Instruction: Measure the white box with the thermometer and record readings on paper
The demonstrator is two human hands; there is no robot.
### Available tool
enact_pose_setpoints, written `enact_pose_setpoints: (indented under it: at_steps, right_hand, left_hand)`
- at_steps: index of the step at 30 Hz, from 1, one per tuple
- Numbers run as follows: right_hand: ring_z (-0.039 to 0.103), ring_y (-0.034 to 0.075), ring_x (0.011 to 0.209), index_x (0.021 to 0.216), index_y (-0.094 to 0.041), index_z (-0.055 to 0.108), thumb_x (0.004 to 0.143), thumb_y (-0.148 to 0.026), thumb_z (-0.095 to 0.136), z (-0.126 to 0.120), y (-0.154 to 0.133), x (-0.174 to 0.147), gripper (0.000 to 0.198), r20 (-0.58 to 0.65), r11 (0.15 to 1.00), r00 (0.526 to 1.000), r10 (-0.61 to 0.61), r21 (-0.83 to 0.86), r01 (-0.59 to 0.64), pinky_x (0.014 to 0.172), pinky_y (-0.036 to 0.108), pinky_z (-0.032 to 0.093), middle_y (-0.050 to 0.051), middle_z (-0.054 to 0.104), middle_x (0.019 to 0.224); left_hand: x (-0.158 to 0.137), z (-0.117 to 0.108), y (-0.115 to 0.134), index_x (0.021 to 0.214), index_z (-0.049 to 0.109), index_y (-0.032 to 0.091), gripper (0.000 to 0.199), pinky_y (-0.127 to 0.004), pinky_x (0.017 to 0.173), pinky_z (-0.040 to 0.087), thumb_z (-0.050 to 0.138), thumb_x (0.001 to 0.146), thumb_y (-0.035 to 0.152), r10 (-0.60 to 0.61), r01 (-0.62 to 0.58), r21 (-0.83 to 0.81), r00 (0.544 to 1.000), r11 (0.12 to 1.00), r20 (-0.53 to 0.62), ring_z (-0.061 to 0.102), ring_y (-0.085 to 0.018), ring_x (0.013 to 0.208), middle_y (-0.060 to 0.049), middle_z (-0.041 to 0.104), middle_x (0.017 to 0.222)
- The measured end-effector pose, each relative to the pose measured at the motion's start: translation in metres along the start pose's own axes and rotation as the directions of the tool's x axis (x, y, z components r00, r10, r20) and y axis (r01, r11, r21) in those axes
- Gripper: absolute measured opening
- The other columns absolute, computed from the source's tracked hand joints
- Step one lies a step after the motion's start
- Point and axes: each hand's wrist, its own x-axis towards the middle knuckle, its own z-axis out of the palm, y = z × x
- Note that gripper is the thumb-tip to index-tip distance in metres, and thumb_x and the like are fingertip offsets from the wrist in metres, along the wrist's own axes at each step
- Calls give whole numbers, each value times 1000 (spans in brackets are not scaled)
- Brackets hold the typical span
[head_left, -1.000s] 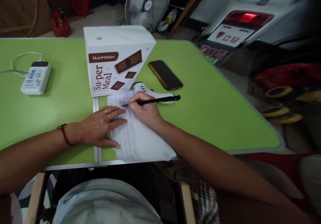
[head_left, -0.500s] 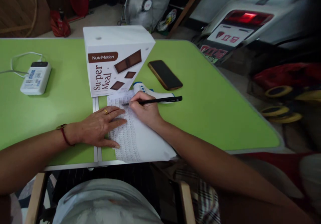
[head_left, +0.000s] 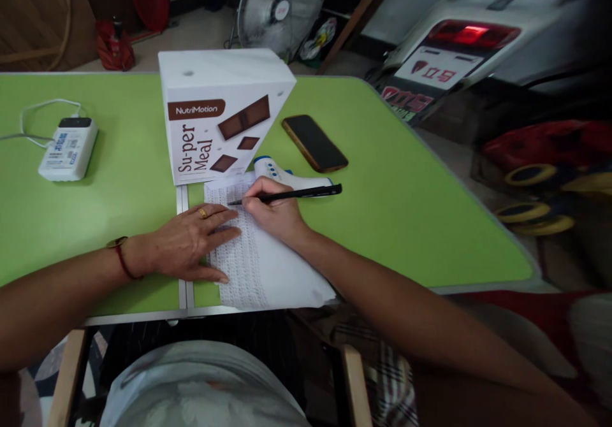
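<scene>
Faces a broad green worktop (head_left: 406, 223), with a white box (head_left: 229, 121) standing upright on it. Has a sheet of paper (head_left: 287, 274) lying flat in front of the box, with small marks filling the left part. Lays the left hand (head_left: 186, 242) partly across the sheet's left side, grip spread, fingers apart. Keeps the right hand (head_left: 275, 213) over the upper part of the sheet, near a white handheld device (head_left: 301, 180) and a dark phone (head_left: 315, 142). Pinches a slim black pen (head_left: 306, 192) in that hand's grip, slanted, with the tip at the marked part.
</scene>
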Motion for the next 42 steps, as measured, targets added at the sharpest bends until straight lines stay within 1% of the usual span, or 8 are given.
enact_pose_setpoints:
  at_steps: [7,10,16,23,29,34,38,42]
  right_hand:
    - [40,12,57,60,-24,53,69,-14,60,1,0,0,15,23,999,999,42,-14,-41,56,29,37,-5,49,57]
    - [41,12,57,59,-23,53,68,-14,60,1,0,0,15,19,999,999,37,-15,-37,56,29,37,-5,50,57]
    - [40,12,54,58,-24,53,66,-15,58,0,-1,1,12,21,1000,999,29,-6,-29,53,29,36,-5,50,54]
    - [43,12,56,59,-24,52,65,-17,59,0,-2,1,12,-20,1000,999,30,-9,-30,55,28,38,-5,52,55]
    - [41,12,53,58,-24,53,65,-20,56,-1,0,2,9,23,1000,1000,14,-14,-14,52,28,36,-5,52,54]
    - [41,12,53,56,-25,51,63,-22,56,-1,-2,2,9,-17,999,999,30,-16,-31,52,27,35,-5,52,52]
    - [40,12,53,56,-25,51,62,-22,56,0,-3,2,9,-25,1000,999,19,-16,-20,52,28,35,-5,51,52]
    - [41,12,53,57,-24,50,63,-18,57,-1,-2,3,11,-20,1000,1000,15,-20,-15,52,27,36,-5,50,52]
  left_hand:
    - [-1,0,0,135,60,4,79,-59,108,48,51,95,71,-16,16,-7,1000,1000,8,53,-42,130,-30,56,141]
    - [-1,0,0,135,60,2,79,-59,108,48,51,95,70,-13,13,-11,1000,1000,10,53,-43,130,-31,56,141]
    - [0,1,-1,136,59,4,78,-58,109,47,52,95,69,-12,12,-9,1000,1000,11,52,-42,131,-29,56,142]
    - [-1,1,0,136,59,4,79,-59,109,48,50,95,71,-17,17,-6,1000,1000,7,52,-42,131,-30,54,143]
    - [-1,1,-1,137,59,5,79,-59,109,47,51,94,71,-21,21,-12,1000,1000,15,52,-42,131,-30,54,144]
    - [-1,3,-1,136,59,5,79,-59,108,47,50,94,71,-15,15,-19,1000,1000,0,52,-42,132,-30,54,143]
    - [-1,2,-1,136,59,3,79,-59,109,47,51,95,70,-7,7,-15,1000,1000,-9,53,-43,131,-30,55,142]
    - [-1,2,-1,136,59,5,78,-59,108,47,51,94,70,-17,17,-17,1000,1000,3,53,-42,131,-30,55,142]
